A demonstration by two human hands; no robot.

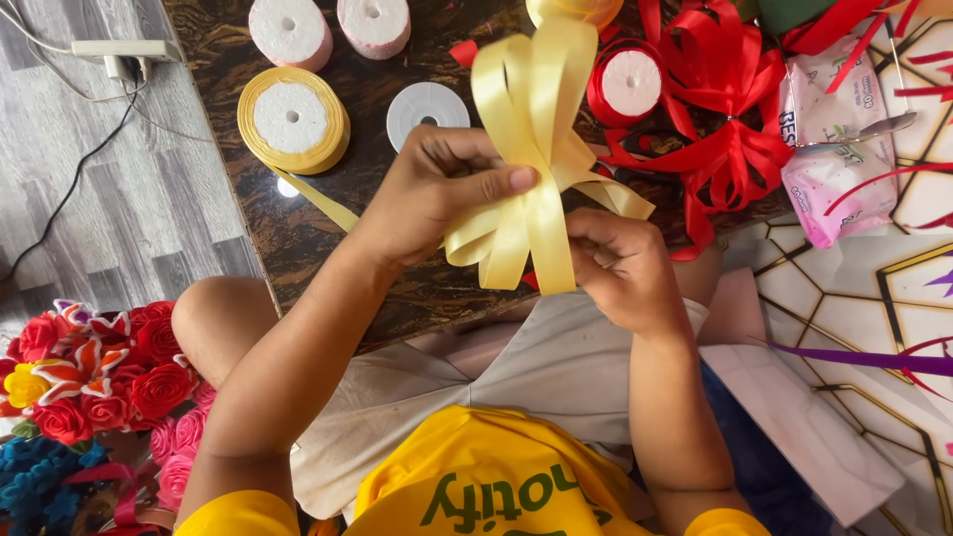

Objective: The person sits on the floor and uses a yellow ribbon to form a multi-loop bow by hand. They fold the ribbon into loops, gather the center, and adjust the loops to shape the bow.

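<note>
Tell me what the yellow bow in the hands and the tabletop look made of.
Yellow bow: looks like satin ribbon, probably synthetic; its smooth loops carry a soft sheen and hold their curve. Tabletop: dark brown, mottled and glossy, like polished stone or a stone-look laminate; the picture cannot settle which.

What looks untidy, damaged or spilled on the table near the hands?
Nothing is damaged or spilled. Only the red ribbon lies in a loose tangle on the dark table, and a tail trails off the yellow ribbon roll.
</note>
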